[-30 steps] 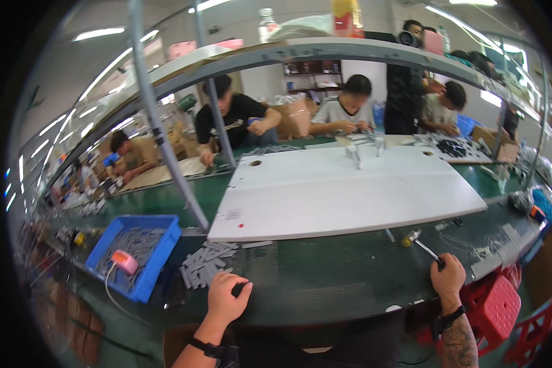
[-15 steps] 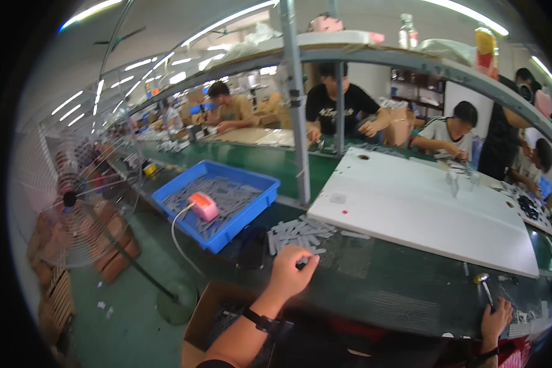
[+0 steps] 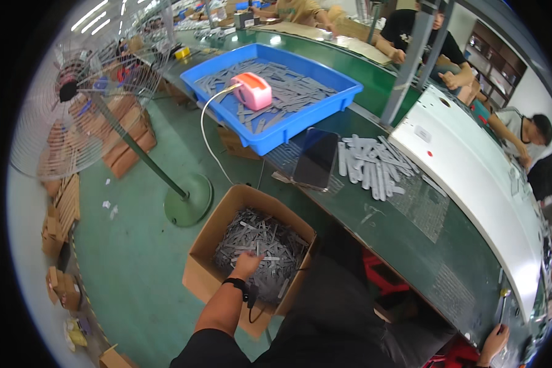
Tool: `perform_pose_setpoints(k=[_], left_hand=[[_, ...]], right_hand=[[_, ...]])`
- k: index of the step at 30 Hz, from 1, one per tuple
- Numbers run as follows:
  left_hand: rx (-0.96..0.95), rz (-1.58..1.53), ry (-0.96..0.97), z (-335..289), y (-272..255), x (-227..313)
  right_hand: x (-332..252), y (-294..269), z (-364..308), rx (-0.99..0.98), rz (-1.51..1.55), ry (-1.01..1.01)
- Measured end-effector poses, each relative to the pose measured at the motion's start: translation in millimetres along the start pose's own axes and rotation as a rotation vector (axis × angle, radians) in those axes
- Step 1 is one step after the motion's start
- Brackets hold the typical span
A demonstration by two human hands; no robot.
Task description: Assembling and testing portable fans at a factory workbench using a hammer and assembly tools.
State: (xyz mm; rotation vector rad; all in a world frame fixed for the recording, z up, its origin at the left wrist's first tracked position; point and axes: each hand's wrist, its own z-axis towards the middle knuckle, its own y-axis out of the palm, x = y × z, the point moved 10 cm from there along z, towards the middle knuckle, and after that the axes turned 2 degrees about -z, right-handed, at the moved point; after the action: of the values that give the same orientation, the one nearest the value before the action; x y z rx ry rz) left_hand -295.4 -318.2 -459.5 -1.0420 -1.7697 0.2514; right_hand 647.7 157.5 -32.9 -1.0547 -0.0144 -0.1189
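Note:
My left hand reaches down into an open cardboard box beside the bench. Flat grey strips fill the box, and my fingers are drawn together just over them. Whether a strip is between those fingers is hidden. At the lower right, my right hand rests by the bench edge, closed around the handle of a small hammer with a shiny rounded head. On the bench, between my two hands, lies a loose pile of similar grey strips.
A blue tray of strips holds a pink-and-orange corded device. Next to it lies a dark phone. A white board covers the bench's right side, near a metal post. A standing fan is left; co-workers sit opposite.
My left hand has gone from beside the strip pile on the bench down into the cardboard box. The view has tipped down and left. My right hand stays by the hammer.

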Motion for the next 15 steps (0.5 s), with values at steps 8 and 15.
perform_pose_setpoints(k=[8,15], left_hand=[[0.171,0.110,-0.378,-4,7,-118],[0.331,0.216,-0.291,35,-22,-53]], right_hand=[[-42,-23,-5,-0.140,-0.169,0.064],[6,-6,-1,-0.156,-0.059,0.115]])
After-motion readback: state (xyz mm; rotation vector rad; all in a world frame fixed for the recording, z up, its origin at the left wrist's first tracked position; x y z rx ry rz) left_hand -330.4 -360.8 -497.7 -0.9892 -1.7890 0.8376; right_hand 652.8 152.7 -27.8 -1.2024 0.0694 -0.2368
